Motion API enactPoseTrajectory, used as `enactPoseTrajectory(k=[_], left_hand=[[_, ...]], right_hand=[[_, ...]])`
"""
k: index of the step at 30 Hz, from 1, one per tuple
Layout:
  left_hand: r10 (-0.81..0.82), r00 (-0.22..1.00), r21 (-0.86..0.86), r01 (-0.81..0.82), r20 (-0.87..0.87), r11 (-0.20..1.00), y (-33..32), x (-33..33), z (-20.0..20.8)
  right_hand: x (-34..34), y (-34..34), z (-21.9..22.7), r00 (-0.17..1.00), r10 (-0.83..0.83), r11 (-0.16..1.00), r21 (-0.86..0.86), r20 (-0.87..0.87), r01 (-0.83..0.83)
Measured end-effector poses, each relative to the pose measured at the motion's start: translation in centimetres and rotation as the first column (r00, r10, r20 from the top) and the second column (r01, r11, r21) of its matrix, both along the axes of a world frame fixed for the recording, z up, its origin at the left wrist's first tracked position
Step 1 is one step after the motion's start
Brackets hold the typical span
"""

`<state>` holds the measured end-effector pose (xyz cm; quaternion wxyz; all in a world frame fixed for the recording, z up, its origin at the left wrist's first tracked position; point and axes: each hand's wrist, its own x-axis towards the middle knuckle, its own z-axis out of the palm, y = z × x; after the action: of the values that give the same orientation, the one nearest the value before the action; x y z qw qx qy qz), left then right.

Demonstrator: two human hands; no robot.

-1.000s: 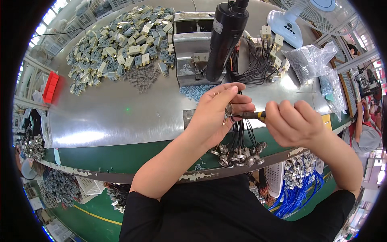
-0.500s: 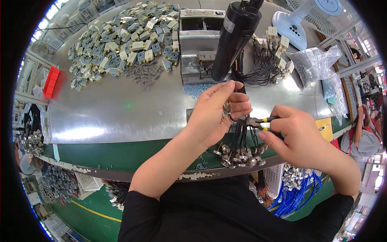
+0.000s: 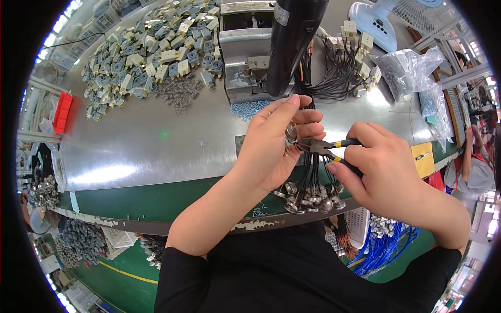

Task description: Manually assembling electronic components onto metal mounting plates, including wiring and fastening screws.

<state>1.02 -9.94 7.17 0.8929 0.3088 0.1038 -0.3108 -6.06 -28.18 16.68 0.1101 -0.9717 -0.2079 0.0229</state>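
My left hand [image 3: 274,138] is closed round a small round silver metal part [image 3: 290,133], its thumb up and its fingers curled behind it. In my right hand [image 3: 383,169] is a pair of pliers [image 3: 318,147] with black and yellow handles, held slightly spread. The pliers' jaws reach in against the part at my left fingers; their exact bite is hidden. Just below hang black wires [image 3: 312,175] ending in several round silver metal parts [image 3: 314,201] at the table's front edge.
A grey metal machine [image 3: 245,52] stands ahead with a black cylinder [image 3: 295,44] leaning before it. A heap of grey and cream blocks [image 3: 156,55], springs [image 3: 179,93] and blue screws [image 3: 249,110] lie leftward. Wired cream connectors [image 3: 360,68], plastic bags [image 3: 404,73] and a fan [image 3: 373,26] are rightward.
The pliers have moved slightly left and up, their jaws closer in to my left fingers. My right hand has shifted with them. The whole view has turned a little.
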Motion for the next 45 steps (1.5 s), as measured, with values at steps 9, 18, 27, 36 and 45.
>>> enactPoseTrajectory(k=[9, 18, 27, 36, 45], left_hand=[[0.034, 0.988, 0.047, -0.042, 0.153, 0.998, -0.3, -0.9, 0.0], [-0.003, 0.995, 0.068, -0.003, 0.096, 0.998, -0.3, -0.7, 0.7], [0.017, 0.902, 0.238, -0.131, 0.431, 0.962, -1.0, -1.6, -0.1], [-0.136, 0.988, -0.026, 0.134, -0.078, 0.991, -0.6, -0.1, -0.4], [-0.084, 0.865, 0.335, -0.1, 0.494, 0.937, -1.5, -1.5, -0.3]], right_hand=[[0.2, 0.2, 1.5, 0.965, -0.085, 0.996, 0.0, -0.25, 0.087], [-0.3, 0.0, 1.2, 0.99, -0.056, 0.998, 0.0, -0.128, 0.056], [0.1, -0.2, 1.2, 0.947, -0.107, 0.992, 0.038, -0.303, 0.124], [1.3, -3.3, -2.3, 0.455, 0.639, 0.748, -0.638, 0.62, -0.181], [0.4, -1.1, 0.8, 0.813, -0.154, 0.937, 0.178, -0.562, 0.3]])
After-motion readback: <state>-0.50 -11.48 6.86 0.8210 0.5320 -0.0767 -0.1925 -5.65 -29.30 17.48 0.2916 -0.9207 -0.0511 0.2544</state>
